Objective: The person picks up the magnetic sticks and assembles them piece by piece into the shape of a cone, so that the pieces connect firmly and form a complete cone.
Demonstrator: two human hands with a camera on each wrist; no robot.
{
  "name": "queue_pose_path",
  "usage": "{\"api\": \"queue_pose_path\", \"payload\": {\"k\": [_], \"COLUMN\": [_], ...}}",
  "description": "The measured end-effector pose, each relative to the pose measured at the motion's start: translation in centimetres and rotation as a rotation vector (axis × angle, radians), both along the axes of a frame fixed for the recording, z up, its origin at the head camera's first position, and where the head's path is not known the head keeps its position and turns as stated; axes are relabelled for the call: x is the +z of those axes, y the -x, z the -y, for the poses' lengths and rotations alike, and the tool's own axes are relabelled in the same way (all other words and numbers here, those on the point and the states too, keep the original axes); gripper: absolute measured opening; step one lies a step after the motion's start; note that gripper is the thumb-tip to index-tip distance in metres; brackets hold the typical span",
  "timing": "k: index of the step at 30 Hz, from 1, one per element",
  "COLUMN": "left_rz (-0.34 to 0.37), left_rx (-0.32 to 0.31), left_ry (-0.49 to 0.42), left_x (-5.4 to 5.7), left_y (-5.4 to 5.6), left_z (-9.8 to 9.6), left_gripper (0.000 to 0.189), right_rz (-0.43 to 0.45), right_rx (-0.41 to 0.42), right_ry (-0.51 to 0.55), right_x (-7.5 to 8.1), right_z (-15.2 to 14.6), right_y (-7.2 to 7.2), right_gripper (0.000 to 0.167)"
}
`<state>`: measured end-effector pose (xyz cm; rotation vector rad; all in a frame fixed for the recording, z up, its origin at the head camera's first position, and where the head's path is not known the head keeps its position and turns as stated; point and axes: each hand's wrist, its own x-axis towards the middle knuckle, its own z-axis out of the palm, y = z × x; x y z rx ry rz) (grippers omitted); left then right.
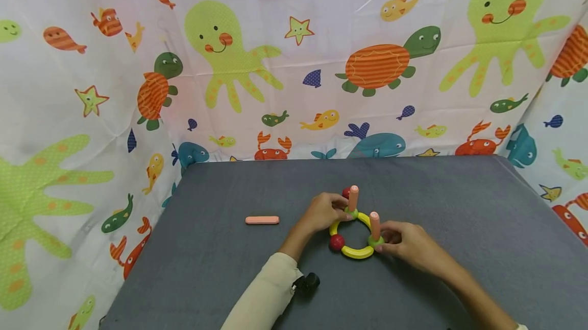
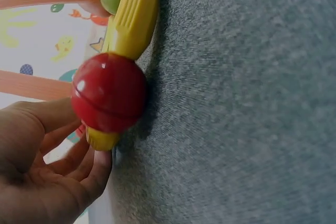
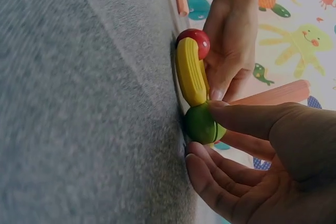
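Observation:
A ring of toy magnetic-looking pieces lies on the table: yellow curved bars (image 1: 358, 253), a red ball (image 1: 337, 242) at its near left and two green balls. One pink-orange stick (image 1: 353, 199) stands on the far green ball (image 1: 352, 213), another stick (image 1: 374, 226) on the right green ball (image 3: 201, 123). My left hand (image 1: 324, 212) pinches the far green ball at the stick's foot; in the left wrist view the red ball partly hides its fingertips. With thumb and fingers on opposite sides, my right hand (image 1: 408, 244) grips the right green ball.
A third pink-orange stick (image 1: 262, 220) lies flat to the left of the ring. Behind my left fingers another red ball (image 1: 346, 193) shows partly. The grey table (image 1: 220, 274) meets a sea-animal curtain (image 1: 317, 28) at the back and sides.

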<state>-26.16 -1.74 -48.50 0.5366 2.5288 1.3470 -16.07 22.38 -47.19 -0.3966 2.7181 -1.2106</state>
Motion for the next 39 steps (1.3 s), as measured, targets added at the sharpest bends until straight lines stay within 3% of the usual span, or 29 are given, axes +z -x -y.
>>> {"api": "queue_pose_path", "payload": {"k": [11, 22, 27, 39], "left_rz": [-0.023, -0.051, -0.044, -0.035], "left_rx": [-0.002, -0.007, 0.048, 0.097], "left_ry": [-0.023, -0.09, -0.13, -0.19], "left_x": [0.2, -0.2, -0.1, 2.2], "left_y": [0.1, -0.2, -0.9, -3.6], "left_z": [-0.2, 0.2, 0.7, 4.1], "left_gripper": [0.03, 0.024, 0.028, 0.031], "right_rz": [0.033, 0.162, 0.183, 0.168], "right_rx": [0.087, 0.13, 0.123, 0.117], "right_ry": [-0.027, 0.026, 0.029, 0.021], "right_x": [0.5, 0.9, 0.9, 0.7], "right_z": [0.8, 0.8, 0.5, 0.1], "right_y": [0.6, 1.5, 1.6, 1.6], "right_gripper": [0.024, 0.027, 0.03, 0.029]}}
